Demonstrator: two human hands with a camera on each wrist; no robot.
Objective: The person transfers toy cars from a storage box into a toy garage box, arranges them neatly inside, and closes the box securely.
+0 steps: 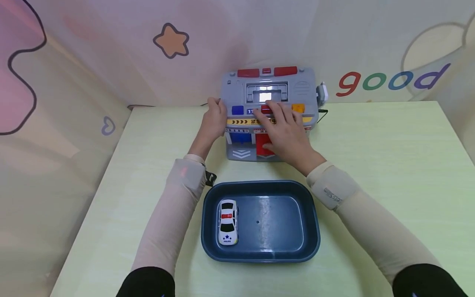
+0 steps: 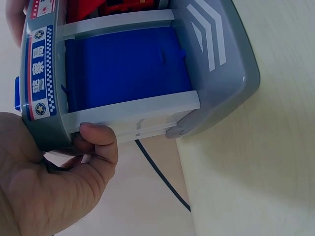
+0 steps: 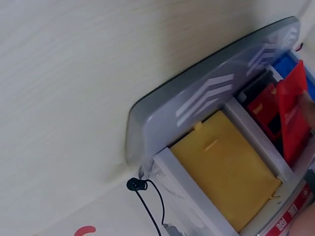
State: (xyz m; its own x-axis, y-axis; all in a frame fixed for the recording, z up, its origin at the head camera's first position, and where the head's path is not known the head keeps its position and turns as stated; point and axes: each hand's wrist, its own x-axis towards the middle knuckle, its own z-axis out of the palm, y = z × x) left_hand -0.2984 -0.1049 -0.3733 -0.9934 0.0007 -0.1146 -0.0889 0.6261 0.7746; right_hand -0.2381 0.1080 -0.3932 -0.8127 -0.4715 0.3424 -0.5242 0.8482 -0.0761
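Observation:
A grey toy garage (image 1: 233, 93) stands at the back of the table, with colored buttons above its doors. My left hand (image 1: 216, 117) grips its left side, with the thumb (image 2: 98, 132) bent against the side wall near the lowered blue door (image 2: 128, 69). Over the front reaches my right hand (image 1: 291, 138), its fingers spread across the button row near the red button (image 1: 265, 109). Its thumb touches the red door (image 3: 294, 115), which is swung partly outward. Behind that door a red toy vehicle (image 3: 264, 112) is partly visible. The yellow door (image 3: 226, 169) is down.
A dark blue tray (image 1: 259, 258) lies in front of the garage, between the forearms. At its left side sits a white toy police car (image 1: 227, 222). A black cord (image 3: 160, 201) hangs at the garage's right side. A printed curtain (image 1: 208, 53) closes off the back.

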